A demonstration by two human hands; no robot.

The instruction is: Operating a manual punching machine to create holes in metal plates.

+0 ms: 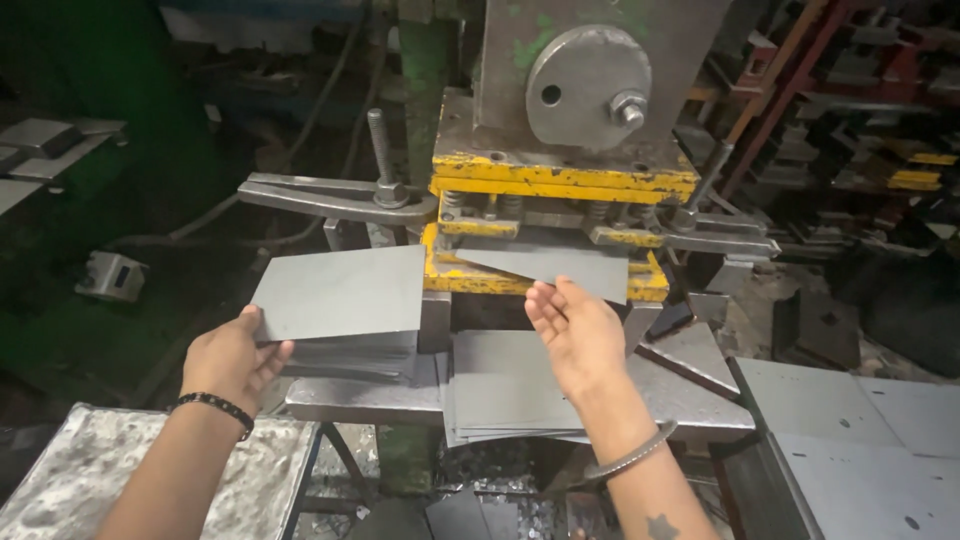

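My left hand (232, 358) grips the near left corner of a flat grey metal sheet (340, 292), held just above a stack of like sheets (360, 355) on the press table. My right hand (575, 330) holds the near edge of another grey sheet (560, 262) that lies partly inside the yellow die (560, 180) of a press. Under that hand, a second stack of grey sheets (500, 390) rests on the table.
The press body (590, 70) with a round steel disc rises straight ahead. A clamp bar and threaded bolt (380, 150) stick out on the left. Grey plates (850, 420) lie at right, a dull metal tray (90, 470) at lower left, scrap beneath.
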